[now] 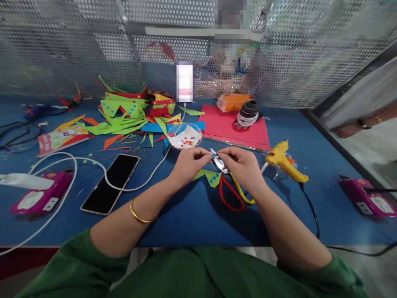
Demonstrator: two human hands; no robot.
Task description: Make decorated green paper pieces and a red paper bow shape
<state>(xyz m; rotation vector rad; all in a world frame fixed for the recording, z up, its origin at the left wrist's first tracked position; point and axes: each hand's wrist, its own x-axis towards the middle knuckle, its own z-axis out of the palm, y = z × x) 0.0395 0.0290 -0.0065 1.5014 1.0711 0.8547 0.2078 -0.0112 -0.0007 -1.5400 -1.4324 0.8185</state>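
My left hand (190, 166) and my right hand (243, 169) meet with pinched fingertips at the middle of the table. A tiny blue piece (214, 155) shows at the left fingertips. Whatever the right fingertips pinch is too small to make out. Just beneath them lie scissors with silver blades (218, 162), a red handle loop (231, 198) and a yellow one, partly covered by my right hand. Under the blades is a green paper mask (213, 178) with blue squares, its right part hidden. A clear bowl (173, 145) with white paper and red and yellow bits stands beyond my left hand.
Green paper masks and scraps (124, 109) heap at the back left. A black phone (111, 184) and white cable lie left. Red sheets (235, 132) carry a spool (249, 111). To the right are a yellow glue gun (285, 161) and purple box (369, 196). Another person's hand (347, 130) hangs beyond the edge.
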